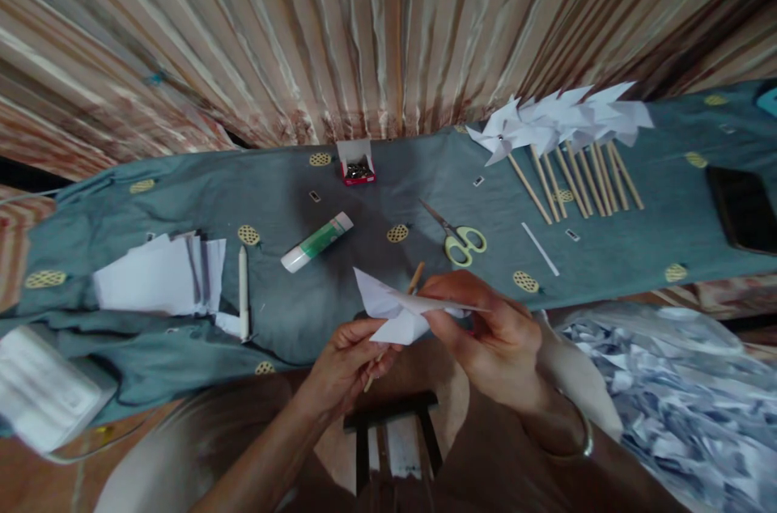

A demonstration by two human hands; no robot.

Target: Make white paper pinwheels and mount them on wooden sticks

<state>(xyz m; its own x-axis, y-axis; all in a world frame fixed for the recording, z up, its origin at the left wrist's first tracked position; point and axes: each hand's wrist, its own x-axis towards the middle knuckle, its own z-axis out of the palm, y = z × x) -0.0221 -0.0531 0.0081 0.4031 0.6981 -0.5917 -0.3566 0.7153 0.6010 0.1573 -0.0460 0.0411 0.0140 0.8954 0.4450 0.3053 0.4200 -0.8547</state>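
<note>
Close to my body, both hands are closed on a white paper pinwheel (392, 307) with a thin wooden stick (416, 277) behind it. My left hand (352, 355) pinches the lower left of the paper and the stick, whose lower end sticks out below the fingers. My right hand (486, 327) grips the right side of the paper between thumb and fingers. The pin at the centre cannot be made out. Beyond the hands lie scissors (460, 242) with pale green handles, a green and white glue stick (316, 242), and a small open box of metal pins (358, 169).
Several finished pinwheels (571, 120) lie in a row at the back right. A stack of white paper (151, 278) and a white pen (244, 294) are at left. At right are a paper strip (540, 248), a dark phone (744, 209) and a plastic bag of paper pieces (685, 408).
</note>
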